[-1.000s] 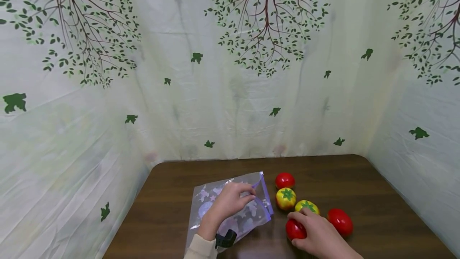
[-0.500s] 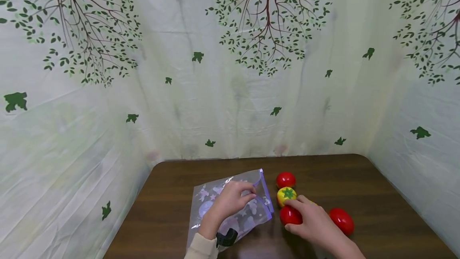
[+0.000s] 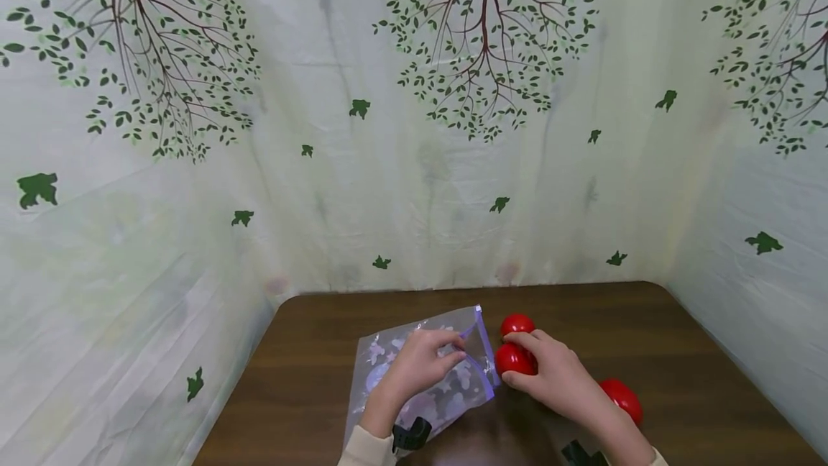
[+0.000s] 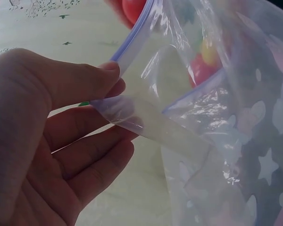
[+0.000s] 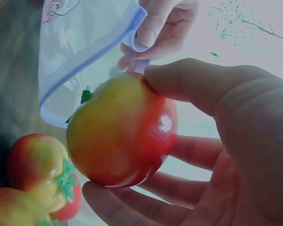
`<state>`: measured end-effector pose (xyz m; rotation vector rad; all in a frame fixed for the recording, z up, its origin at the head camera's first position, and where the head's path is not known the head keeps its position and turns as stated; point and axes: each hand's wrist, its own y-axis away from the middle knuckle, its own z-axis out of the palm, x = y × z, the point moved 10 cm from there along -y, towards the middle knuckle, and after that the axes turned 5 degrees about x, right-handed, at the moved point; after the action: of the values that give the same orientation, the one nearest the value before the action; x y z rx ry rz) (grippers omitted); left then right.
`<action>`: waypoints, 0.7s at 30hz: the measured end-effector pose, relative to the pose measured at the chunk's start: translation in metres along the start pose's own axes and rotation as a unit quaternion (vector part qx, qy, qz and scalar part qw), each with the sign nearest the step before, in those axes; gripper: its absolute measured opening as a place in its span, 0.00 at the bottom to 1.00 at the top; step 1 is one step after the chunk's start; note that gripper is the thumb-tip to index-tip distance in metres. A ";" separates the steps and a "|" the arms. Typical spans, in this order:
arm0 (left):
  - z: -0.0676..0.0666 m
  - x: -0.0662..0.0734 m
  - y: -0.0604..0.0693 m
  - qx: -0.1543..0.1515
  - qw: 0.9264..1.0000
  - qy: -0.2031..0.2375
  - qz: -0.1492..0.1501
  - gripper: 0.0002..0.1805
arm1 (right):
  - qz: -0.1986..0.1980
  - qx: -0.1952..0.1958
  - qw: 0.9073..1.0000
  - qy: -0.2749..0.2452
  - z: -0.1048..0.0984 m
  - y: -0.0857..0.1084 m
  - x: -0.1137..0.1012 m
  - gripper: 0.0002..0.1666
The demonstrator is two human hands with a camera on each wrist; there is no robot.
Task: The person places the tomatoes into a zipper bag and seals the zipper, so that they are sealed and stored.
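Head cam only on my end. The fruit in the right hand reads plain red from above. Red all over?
Observer: No. The right wrist cam shows the fruit in the right hand has a broad yellow area running into the red.
Operator: Copy. Left hand is over the bag, but I can't make out its grip from here. Is it holding anything?
Observer: Yes. On the left wrist cam, the left hand is pinching the bag by its purple rim.
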<state>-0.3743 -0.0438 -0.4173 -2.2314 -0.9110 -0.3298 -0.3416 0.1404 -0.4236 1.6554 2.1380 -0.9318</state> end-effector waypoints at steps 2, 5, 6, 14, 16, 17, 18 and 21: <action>0.002 0.001 -0.001 -0.002 1.000 0.004 -0.001 0.03 | 0.004 0.003 1.000 -0.003 -0.002 -0.003 0.001 0.33; 0.003 0.002 -0.001 0.001 1.000 0.012 0.001 0.03 | 0.015 0.005 1.000 -0.016 -0.003 -0.008 0.002 0.34; 0.002 0.003 -0.002 0.003 1.000 0.014 0.002 0.03 | 0.022 0.005 0.999 -0.023 -0.003 -0.010 0.002 0.35; -0.006 0.004 -0.002 0.023 0.999 0.047 0.012 0.03 | 0.056 0.019 0.994 -0.092 -0.002 -0.026 0.011 0.35; -0.008 0.004 -0.003 0.026 0.998 0.059 0.009 0.02 | 0.064 0.024 0.991 -0.116 0.000 -0.028 0.013 0.34; -0.009 0.003 -0.003 0.026 0.997 0.066 0.007 0.03 | 0.067 0.026 0.989 -0.126 0.001 -0.029 0.013 0.33; -0.009 0.003 -0.003 0.026 0.997 0.071 0.004 0.03 | 0.070 0.027 0.988 -0.136 0.002 -0.030 0.013 0.33; -0.009 0.001 -0.004 0.025 0.997 0.079 -0.004 0.03 | 0.075 0.033 0.985 -0.151 0.006 -0.032 0.013 0.32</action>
<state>-0.3757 -0.0477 -0.4080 -2.1226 -0.8339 -0.4740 -0.3769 0.1422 -0.4257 1.5637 1.7759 -1.1362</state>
